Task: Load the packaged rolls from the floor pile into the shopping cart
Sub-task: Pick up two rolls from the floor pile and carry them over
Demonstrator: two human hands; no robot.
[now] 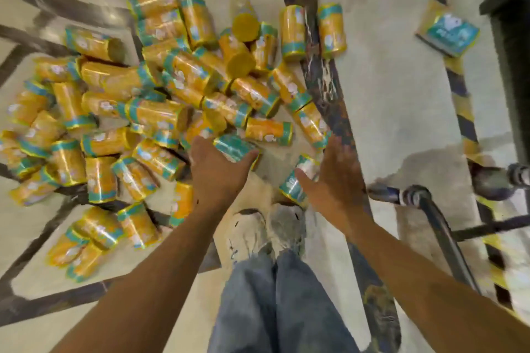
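A big pile of packaged rolls (160,112), yellow-orange wraps with teal bands, covers the floor ahead and to the left. My left hand (216,172) reaches over the pile's near edge. Its spread thumb and fingers lie around the near end of one roll (233,147) without a clear grip. My right hand (334,178) is stretched out with straight fingers, its thumb touching another roll (296,182) standing by my shoes. Of the shopping cart, only the lower frame (438,226) and a wheel (493,182) show at the right. The picture is motion-blurred.
My shoes (269,226) and jeans stand just behind the two near rolls. One teal-faced pack (447,33) lies apart at the upper right, on a yellow-black floor stripe. Dark painted lines cross the pale floor. A dark post rises at the far right edge.
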